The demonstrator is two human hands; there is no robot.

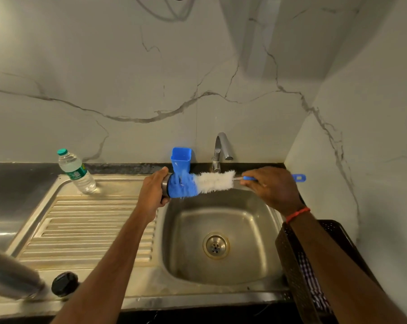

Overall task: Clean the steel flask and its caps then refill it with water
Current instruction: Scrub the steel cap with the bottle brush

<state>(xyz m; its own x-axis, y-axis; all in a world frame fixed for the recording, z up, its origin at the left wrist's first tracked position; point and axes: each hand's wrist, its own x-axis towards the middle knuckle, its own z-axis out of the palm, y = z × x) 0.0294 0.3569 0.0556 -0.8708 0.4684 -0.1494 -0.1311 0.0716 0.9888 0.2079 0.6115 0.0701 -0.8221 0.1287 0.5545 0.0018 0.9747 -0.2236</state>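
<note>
cap (165, 187): a steel cap held above the back-left corner of the sink (256, 230); the left fingers wrap it, so only a strip of steel and a dark ring show past the fingertips
cap's axis: lies level, left to right; the mouth faces away from the left palm and toward the right fingers, in line with the brush
brush (211, 181): blue bristles sit at the cap's mouth, just past the left fingertips; white bristles span the gap between the two hands; blur hides how far the tip is inside
left hand (152, 192): fingers curled round the cap, thumb on top; a firm grasp
right hand (272, 188): fingers closed on the blue handle; its end sticks out beyond the knuckles
step, as I judge: scrubbing the cap's inside; hold brush and cap on one line; twist the handle while the left fingers resist the turn; reach the bottom and the rim; work over the basin so drips fall there
flask (10, 277): lies on its side, well below and left of the left wrist; its long axis slants from the lower-left edge toward the black cap; too blurred to tell which end is the mouth
black cap (64, 284): just beside the flask's end; no fingers on it
tap (222, 146): behind the brush, between the hands; no running water seen
holder (181, 160): blue, behind the left fingertips
bottle (77, 173): plastic, upright, well left of the left hand
basket (291, 265): dark, under the right forearm
</note>
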